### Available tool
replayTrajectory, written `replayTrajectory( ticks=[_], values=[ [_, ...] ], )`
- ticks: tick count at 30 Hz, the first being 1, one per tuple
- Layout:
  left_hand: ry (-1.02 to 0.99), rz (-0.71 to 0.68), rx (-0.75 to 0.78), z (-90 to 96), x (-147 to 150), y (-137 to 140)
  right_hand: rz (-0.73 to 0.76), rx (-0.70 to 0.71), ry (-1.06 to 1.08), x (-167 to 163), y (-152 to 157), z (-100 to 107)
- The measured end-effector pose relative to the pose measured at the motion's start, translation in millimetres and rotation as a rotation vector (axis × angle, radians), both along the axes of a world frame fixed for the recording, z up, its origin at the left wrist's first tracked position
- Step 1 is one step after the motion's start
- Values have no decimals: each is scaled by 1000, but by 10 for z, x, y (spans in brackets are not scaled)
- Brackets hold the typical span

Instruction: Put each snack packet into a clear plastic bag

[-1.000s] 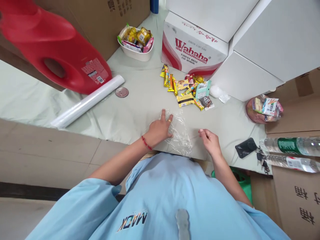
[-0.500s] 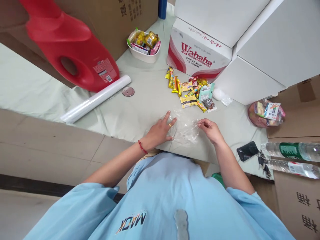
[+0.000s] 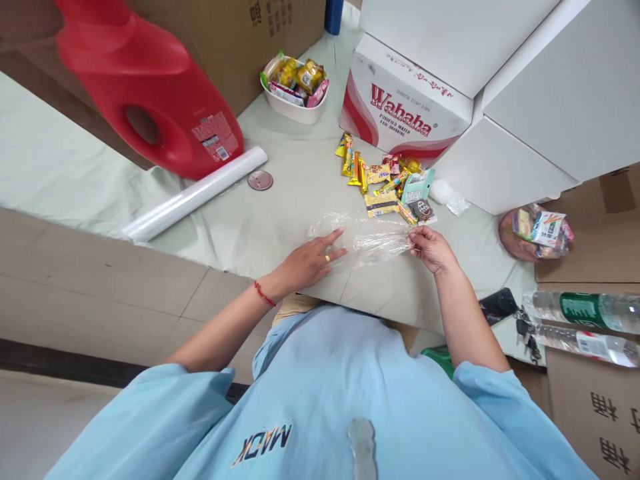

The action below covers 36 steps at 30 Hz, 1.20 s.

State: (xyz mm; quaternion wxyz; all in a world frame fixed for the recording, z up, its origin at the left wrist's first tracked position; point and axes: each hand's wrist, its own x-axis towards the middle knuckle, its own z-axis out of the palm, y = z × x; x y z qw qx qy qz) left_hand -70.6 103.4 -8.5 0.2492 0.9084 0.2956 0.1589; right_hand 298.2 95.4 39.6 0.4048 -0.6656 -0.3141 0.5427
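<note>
1. Clear plastic film (image 3: 375,243): crumpled, on the cloth-covered table (image 3: 300,193), near edge, between both hands. Can't tell if sheet or bag.
2. Left hand (image 3: 309,263): fingers spread, roughly straight, over film's left part; looks like light pressing, no grip visible.
3. Right hand (image 3: 431,249): thumb and fingertips closed together, pinching film's right end; other fingers curled.
4. Doing it well, my read: left fingers flat as anchor, right pull low, slow and even; film looks thin, so a jerk could tear or bunch it.
5. In the way: wrapped snacks (image 3: 381,203) just past film's far side, very close; film could catch on them. White plastic wad (image 3: 449,196) right of the pile.
6. Toward the left end: white roll (image 3: 197,195), round disc (image 3: 261,180), red jug (image 3: 185,107); well apart from the hands.
7. Far side: snack bowl (image 3: 300,115), Wahaha carton (image 3: 400,117).
8. Right end: black phone (image 3: 499,305), partly behind right forearm; keys (image 3: 524,325), two bottles (image 3: 583,310) beside it.
</note>
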Motion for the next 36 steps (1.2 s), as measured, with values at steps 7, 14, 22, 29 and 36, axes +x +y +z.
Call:
replayTrajectory(
  ticks=[7,14,22,29,36],
  values=[
    [-80,234,-13,164,-277,133,39,33,29,-194,-68,-120],
    [-2,271,-93,278,124,-19,47,33,32,-297,-57,-164],
    [-186,-73,15,185,93,-321,-100,18,128,-58,-158,-230],
    [-32,-252,-28,161,-387,-318,-114,-11,167,122,-305,-287],
    [316,396,-272,553,-174,-123,-97,7,190,-42,-439,-325]
  ],
)
